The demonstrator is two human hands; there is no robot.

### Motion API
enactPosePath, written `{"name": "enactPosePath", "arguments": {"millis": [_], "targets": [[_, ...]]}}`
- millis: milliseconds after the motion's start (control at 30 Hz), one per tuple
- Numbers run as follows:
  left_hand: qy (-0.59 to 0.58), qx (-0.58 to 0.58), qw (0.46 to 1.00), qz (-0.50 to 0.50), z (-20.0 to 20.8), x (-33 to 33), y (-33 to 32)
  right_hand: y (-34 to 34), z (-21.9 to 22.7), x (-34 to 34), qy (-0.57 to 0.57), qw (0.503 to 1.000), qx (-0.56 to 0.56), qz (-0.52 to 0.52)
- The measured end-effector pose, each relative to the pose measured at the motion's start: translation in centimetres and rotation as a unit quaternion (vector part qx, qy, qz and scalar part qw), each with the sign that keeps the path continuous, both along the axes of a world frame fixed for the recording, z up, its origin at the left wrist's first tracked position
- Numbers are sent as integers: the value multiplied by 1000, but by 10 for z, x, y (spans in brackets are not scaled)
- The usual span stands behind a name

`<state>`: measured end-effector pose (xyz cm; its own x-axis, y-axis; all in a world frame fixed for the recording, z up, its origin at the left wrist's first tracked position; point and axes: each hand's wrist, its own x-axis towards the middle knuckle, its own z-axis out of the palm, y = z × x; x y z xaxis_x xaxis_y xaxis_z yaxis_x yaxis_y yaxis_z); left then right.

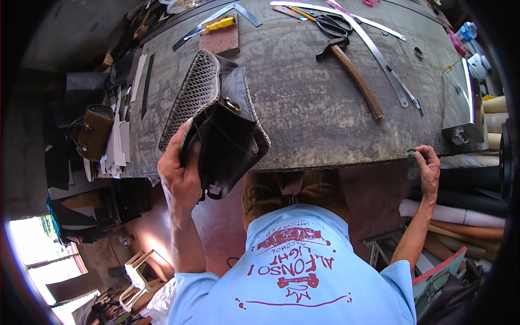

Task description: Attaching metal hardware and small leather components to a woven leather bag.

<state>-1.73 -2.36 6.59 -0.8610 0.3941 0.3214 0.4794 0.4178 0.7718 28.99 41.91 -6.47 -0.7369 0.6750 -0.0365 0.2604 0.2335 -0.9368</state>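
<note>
My left hand grips a handbag by its side, fingers closed on the edge. The bag is black leather with a grey snakeskin-patterned flap and a gold ring at its upper side. It is tilted over the table's near edge, its dark inside facing me. Far to the right, by the table's right front corner, my right hand is closed in a pinch. A small dark green piece shows at its fingertips, too small to name. The bag and the right hand are well apart.
On the worn table lie a hammer, scissors, long metal rulers, and a yellow screwdriver on a reddish block. A metal box stands at right, above material rolls. A brown bag sits left.
</note>
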Motion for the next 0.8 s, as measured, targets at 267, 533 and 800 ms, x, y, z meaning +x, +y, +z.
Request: {"name": "enactPosePath", "arguments": {"millis": [267,533,800], "targets": [[-20,-4,1000,2,3,3,-13,4,12,4,-30,999,11,27],[27,38,997,57,7,0,-26,10,36,16,-196,954,219,54],[-109,432,893,62,-9,-15,-32,-23,128,-11,74,993,90,13]]}}
